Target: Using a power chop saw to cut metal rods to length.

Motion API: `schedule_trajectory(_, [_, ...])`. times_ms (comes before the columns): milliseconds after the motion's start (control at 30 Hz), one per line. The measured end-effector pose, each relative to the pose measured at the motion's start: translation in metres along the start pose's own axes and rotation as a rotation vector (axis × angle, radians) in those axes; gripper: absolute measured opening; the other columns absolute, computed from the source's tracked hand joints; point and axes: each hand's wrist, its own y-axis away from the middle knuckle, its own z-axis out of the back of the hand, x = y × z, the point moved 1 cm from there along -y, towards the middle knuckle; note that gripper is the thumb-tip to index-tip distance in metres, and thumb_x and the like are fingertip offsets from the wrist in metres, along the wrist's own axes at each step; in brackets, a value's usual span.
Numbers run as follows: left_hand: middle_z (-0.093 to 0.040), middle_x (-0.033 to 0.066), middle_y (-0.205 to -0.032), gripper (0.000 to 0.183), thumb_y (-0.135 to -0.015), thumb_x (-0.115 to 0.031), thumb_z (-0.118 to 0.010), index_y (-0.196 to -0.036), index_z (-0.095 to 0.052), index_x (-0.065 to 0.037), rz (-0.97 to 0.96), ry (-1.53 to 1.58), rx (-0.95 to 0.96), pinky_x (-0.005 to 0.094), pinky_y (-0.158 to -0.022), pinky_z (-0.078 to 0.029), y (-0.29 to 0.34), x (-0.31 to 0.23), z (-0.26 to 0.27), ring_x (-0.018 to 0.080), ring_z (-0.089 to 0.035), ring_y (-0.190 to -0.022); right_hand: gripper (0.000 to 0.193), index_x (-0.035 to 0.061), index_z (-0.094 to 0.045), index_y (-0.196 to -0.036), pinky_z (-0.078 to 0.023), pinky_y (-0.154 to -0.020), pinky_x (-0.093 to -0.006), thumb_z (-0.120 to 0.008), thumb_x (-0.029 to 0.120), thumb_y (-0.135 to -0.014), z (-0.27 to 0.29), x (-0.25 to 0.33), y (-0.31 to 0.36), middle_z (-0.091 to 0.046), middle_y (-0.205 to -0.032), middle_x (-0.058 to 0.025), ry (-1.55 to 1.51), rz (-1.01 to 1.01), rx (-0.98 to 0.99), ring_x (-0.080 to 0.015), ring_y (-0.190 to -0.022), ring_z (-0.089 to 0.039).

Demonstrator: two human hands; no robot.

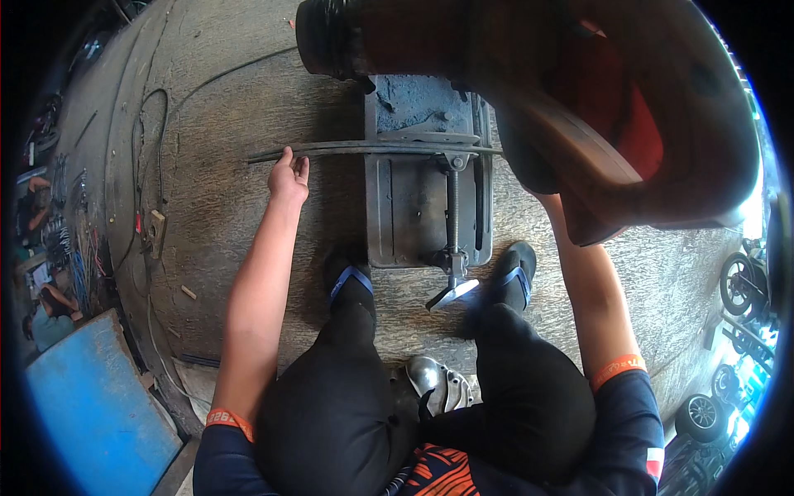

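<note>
A bundle of thin metal rods [331,150] lies crosswise over the base [397,223] of a cut-off saw, against its vise jaw [456,159]. My left hand [289,178] is palm up at the rods' left end, thumb over them and fingers curled in underneath. The dark saw head [463,50], with its large looped handle [604,145], hangs close at the upper right. It covers my right hand, whose wrist [546,201] shows just below the rods' right end; the fingers are hidden. A threaded vise screw [452,207] runs toward me to a crank handle [452,293].
My sandalled feet [351,285] flank the saw base on the worn wooden floor [223,124]. A cable [223,83] winds across the left side, near a small wooden block [155,234]. A silver metal part [430,380] sits between my legs. A blue panel [103,405] stands lower left.
</note>
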Motion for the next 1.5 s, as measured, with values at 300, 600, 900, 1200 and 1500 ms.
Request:
schedule_trajectory(300, [-0.058, 0.0060, -0.093, 0.020, -0.090, -0.019, -0.065, -0.102, -0.058, -0.004, -0.075, -0.007, -0.064, 0.0272, -0.078, -0.056, -0.003, -0.027, 0.022, 0.0187, -0.059, -0.084, 0.025, -0.0041, -0.058, -0.109, -0.047, -0.079, -0.0320, -0.058, 0.011, -0.088, 0.019, 0.010, -0.028, -0.061, -0.089, -0.0107, -0.151, 0.092, -0.207, -0.0176, -0.085, -0.058])
schedule_trajectory(600, [-0.047, 0.0122, -0.131, 0.037, -0.090, -0.021, -0.064, -0.124, -0.054, -0.007, -0.007, -0.028, -0.041, 0.0288, -0.087, -0.054, -0.001, -0.005, 0.000, 0.0219, -0.055, -0.105, 0.026, -0.0051, -0.057, -0.109, -0.046, -0.078, -0.0310, -0.056, 0.011, -0.089, 0.104, -0.056, -0.058, -0.061, -0.087, -0.0100, -0.186, 0.191, -0.356, -0.0158, -0.084, -0.058])
schedule_trajectory(900, [-0.058, 0.0080, -0.102, 0.023, -0.089, -0.019, -0.066, -0.105, -0.058, -0.004, 0.000, -0.009, -0.043, 0.0263, -0.076, -0.057, 0.001, -0.001, -0.006, 0.0190, -0.059, -0.087, 0.035, -0.0081, -0.057, -0.109, -0.045, -0.091, -0.0305, -0.059, 0.004, -0.077, 0.170, 0.043, -0.098, -0.061, -0.101, -0.0112, -0.653, -0.487, 0.405, -0.0191, -0.095, -0.058])
schedule_trajectory(1200, [-0.056, 0.0097, -0.105, 0.025, -0.092, -0.018, -0.062, -0.109, -0.054, -0.001, -0.050, -0.018, 0.009, 0.0333, -0.088, -0.055, -0.004, -0.016, 0.009, 0.0216, -0.057, -0.095, 0.054, -0.0058, -0.047, -0.133, -0.031, -0.109, -0.0347, -0.056, -0.006, -0.080, 0.159, 0.071, -0.012, -0.043, -0.142, -0.0212, -0.255, -0.651, 0.077, -0.0251, -0.132, -0.041])
schedule_trajectory(1500, [-0.058, 0.0120, -0.110, 0.030, -0.091, -0.020, -0.063, -0.113, -0.054, -0.002, -0.059, -0.049, -0.078, 0.0360, -0.084, -0.054, 0.000, -0.015, 0.002, 0.0255, -0.059, -0.099, 0.055, -0.0002, -0.053, -0.130, -0.035, -0.108, -0.0375, -0.058, -0.006, -0.076, 0.157, 0.081, 0.021, -0.043, -0.142, -0.0198, -0.184, -0.622, 0.028, -0.0294, -0.133, -0.041])
